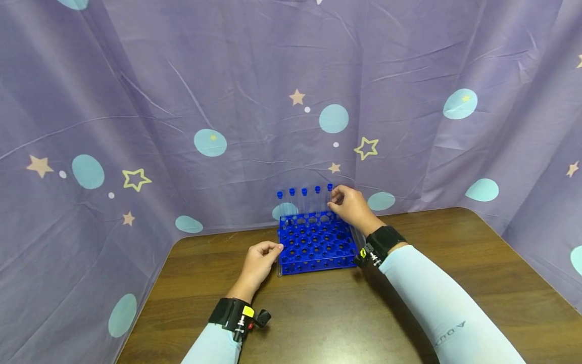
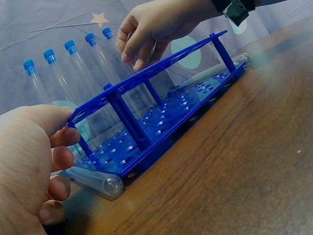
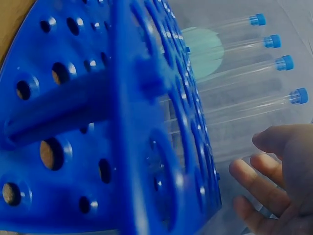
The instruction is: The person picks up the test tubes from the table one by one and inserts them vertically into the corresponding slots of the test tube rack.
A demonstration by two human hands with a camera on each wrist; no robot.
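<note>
A blue test tube rack (image 1: 318,242) stands on the wooden table, with several clear test tubes (image 3: 244,105) with blue caps upright along its back row. My left hand (image 1: 259,263) grips the rack's near left corner, thumb on the top plate and fingers curled below, as the left wrist view shows. At the back right, my right hand (image 1: 352,205) is beside the last tube (image 1: 330,188) in the row, fingers loosely bent. In the right wrist view, its thumb (image 3: 274,137) and fingers are apart, with that tube mostly hidden behind them.
A clear tube (image 2: 98,181) lies along the rack's left side. Another clear tube (image 2: 210,73) lies along its right side. A purple curtain (image 1: 254,101) with stars and dots hangs close behind the rack, at the back edge of the table (image 1: 327,318).
</note>
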